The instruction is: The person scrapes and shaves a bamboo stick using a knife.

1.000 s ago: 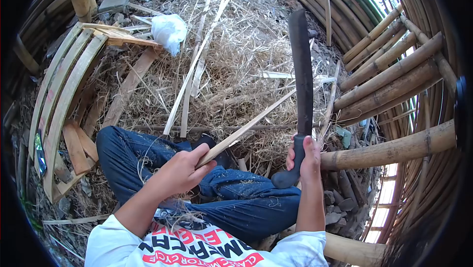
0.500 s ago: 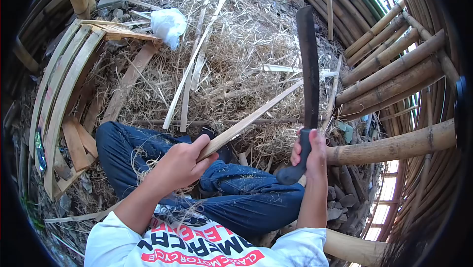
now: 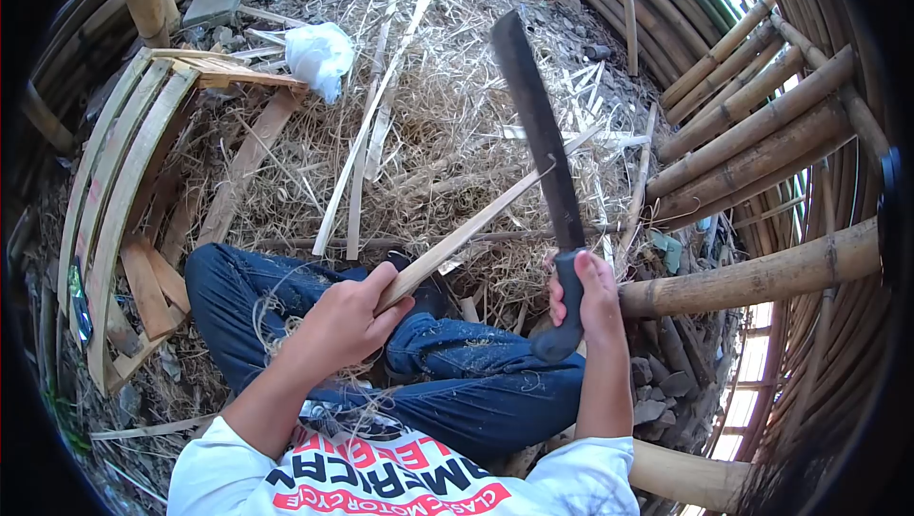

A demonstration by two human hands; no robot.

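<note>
My left hand (image 3: 350,321) is closed around the near end of a pale bamboo strip (image 3: 457,238), which slants up and away to the right. In my right hand (image 3: 588,299) is the dark handle of a machete (image 3: 539,116), its blade pointing up and leaning left. The blade crosses the strip toward its far end, where a small thin curl of shaving (image 3: 546,166) shows at the blade's edge. Fingers hide the strip's near end. Below lie my crossed legs in blue trousers (image 3: 476,364), dusted with shavings.
Curled shavings (image 3: 447,135) cover the ground ahead, with long loose strips (image 3: 381,107) across them. To the left stand a slatted wooden crate (image 3: 133,183) and a white plastic bag (image 3: 320,57). Thick bamboo poles (image 3: 762,264) border my right side.
The machete blade has swung left, from nearly upright to leaning across the bamboo strip, and a curl now shows at its edge. My left hand keeps its hold with little movement.
</note>
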